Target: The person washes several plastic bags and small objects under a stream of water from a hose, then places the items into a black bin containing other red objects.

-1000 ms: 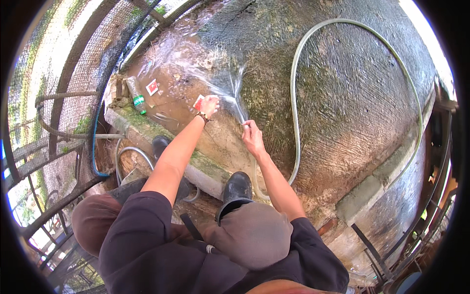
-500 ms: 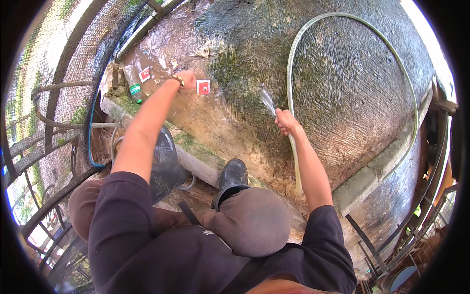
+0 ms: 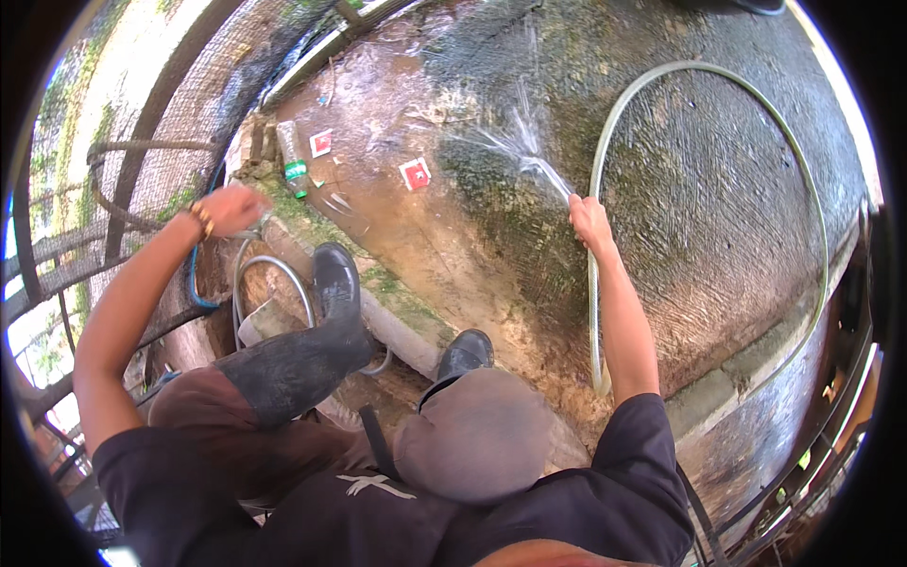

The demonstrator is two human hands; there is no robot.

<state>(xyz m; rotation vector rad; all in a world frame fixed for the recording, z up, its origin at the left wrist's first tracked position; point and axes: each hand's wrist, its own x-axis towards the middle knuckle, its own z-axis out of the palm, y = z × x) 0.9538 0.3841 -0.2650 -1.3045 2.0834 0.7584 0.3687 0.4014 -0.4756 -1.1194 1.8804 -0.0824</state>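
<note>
My right hand (image 3: 590,223) is wrapped round the end of a pale green hose (image 3: 598,123). A stream of water (image 3: 543,168) leaves the hose end, pointing up and left, and splashes on the wet, rough concrete floor (image 3: 491,250). My left hand (image 3: 232,210), with a bracelet at the wrist, hangs above the left edge of the floor near the netting; its fingers are smeared by motion. Closest to it on the floor side lies a clear plastic bottle (image 3: 291,151) with a green label and cap. Two small red-and-white packets lie nearby, one packet (image 3: 321,143) beside the bottle, the other packet (image 3: 414,174) farther right.
A low concrete kerb (image 3: 402,331) runs past my black rubber boots (image 3: 337,283). Mesh netting (image 3: 179,90) on a frame stands at the left, with a grey hose loop (image 3: 283,269) below. Another kerb (image 3: 704,402) edges the right side. A dark rounded object (image 3: 737,5) shows at the top.
My left hand has moved left and toward me, away from the packets. The water stream now spreads in a wider splash. The view has shifted, and a dark object has appeared at the top.
</note>
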